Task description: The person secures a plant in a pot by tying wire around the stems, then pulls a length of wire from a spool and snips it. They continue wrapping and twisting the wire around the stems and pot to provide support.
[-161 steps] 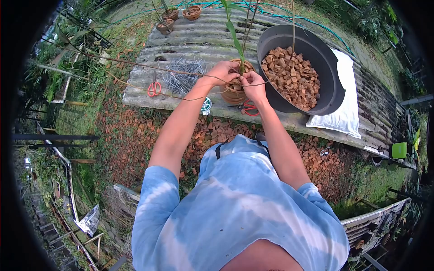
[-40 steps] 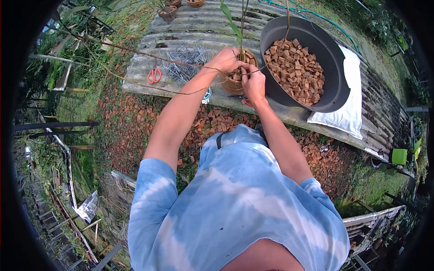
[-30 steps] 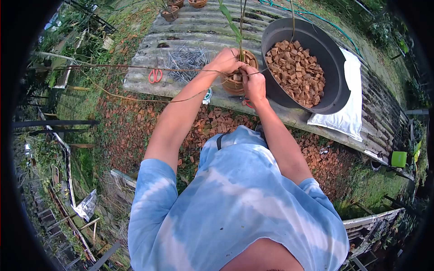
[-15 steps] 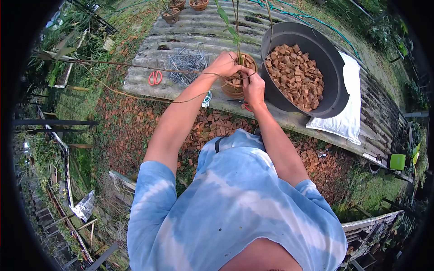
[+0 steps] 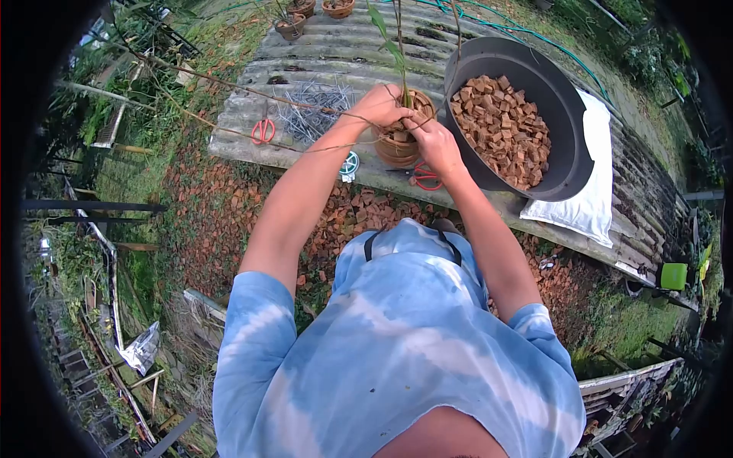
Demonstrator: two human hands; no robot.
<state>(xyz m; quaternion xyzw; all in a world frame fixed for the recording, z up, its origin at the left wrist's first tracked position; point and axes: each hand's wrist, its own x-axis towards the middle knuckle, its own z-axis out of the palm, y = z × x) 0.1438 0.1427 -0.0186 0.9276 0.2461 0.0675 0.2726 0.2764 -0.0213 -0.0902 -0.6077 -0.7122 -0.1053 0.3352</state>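
A clay pot (image 5: 397,153) holding brown chunks stands near the front edge of the corrugated sheet. Out of it rises a tall plant with a green leaf (image 5: 395,53), and long thin stems (image 5: 229,85) reach far to the left. My left hand (image 5: 382,107) is closed around the plant's base at the pot's rim. Close beside it, my right hand (image 5: 437,143) pinches at the same spot, fingertips nearly touching the left ones; what it grips is too small to make out. Red-handled scissors (image 5: 426,177) lie below my right wrist.
To the right stands a big black tub (image 5: 569,145) of brown cubes (image 5: 500,130), beside a white sack (image 5: 573,210). Left lie a heap of metal wires (image 5: 314,111), orange-handled scissors (image 5: 263,131) and a green spool (image 5: 349,165). Small pots (image 5: 290,29) stand at the back.
My right hand has turned and risen slightly, its wrist shifting right and uncovering the red-handled scissors. The long stems on the left have swung upward. My left hand stays at the plant's base.
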